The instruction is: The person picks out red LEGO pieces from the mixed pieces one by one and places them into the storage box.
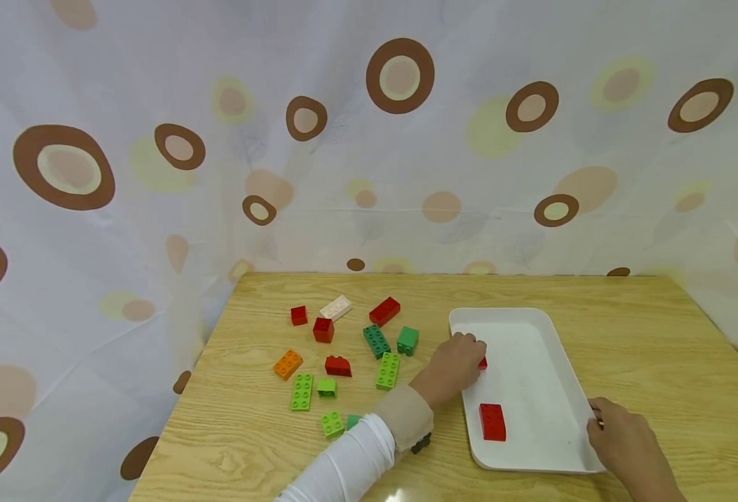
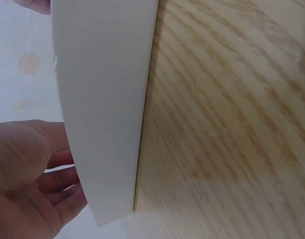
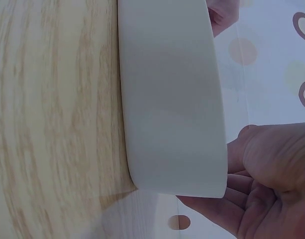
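At the left rim of a white tray point(image 1: 532, 376), my left hand point(image 1: 456, 366) pinches a red brick point(image 1: 483, 364); most of the brick is hidden by the fingers. A bit of red shows between thumb and fingers in the left wrist view, where the hand point(image 2: 28, 174) reaches over the tray wall point(image 2: 102, 114). A second red brick point(image 1: 493, 422) lies inside the tray near its front left corner. My right hand point(image 1: 622, 439) grips the tray's right rim near the front corner. From the right wrist view, that hand point(image 3: 271, 184) is at the end of the tray wall point(image 3: 172, 99).
Left of the tray, loose bricks lie scattered on the wooden table point(image 1: 231, 418): a white one point(image 1: 336, 308), an orange one point(image 1: 288, 364), and several red and green ones, such as a light green brick point(image 1: 388, 370). A patterned curtain point(image 1: 406, 160) hangs behind the table.
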`<state>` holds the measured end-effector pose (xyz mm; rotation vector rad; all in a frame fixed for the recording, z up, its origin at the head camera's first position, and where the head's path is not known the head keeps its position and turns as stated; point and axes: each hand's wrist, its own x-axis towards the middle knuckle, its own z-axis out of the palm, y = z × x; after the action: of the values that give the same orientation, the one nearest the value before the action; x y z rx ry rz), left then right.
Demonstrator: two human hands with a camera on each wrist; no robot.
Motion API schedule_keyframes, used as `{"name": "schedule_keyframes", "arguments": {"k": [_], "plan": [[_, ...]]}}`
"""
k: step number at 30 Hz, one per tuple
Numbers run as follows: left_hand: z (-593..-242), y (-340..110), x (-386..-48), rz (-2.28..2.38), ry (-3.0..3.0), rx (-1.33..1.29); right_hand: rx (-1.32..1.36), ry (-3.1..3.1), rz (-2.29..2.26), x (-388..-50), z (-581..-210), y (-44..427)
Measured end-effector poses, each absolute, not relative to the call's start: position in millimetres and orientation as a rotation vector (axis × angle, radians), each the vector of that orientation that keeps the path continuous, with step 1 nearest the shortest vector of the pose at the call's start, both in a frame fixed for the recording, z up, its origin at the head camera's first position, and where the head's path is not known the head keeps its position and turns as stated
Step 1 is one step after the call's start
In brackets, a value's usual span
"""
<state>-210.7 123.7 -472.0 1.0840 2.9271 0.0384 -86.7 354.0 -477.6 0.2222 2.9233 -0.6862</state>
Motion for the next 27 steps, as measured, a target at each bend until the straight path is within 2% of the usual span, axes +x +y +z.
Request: {"name": "schedule_keyframes", "arguments": {"k": [27], "plan": [[-477.0,120.6,-211.9,0.144,2.815,1.176,0.304,2.894,-0.672,-87.2,-474.4,349.2]]}}
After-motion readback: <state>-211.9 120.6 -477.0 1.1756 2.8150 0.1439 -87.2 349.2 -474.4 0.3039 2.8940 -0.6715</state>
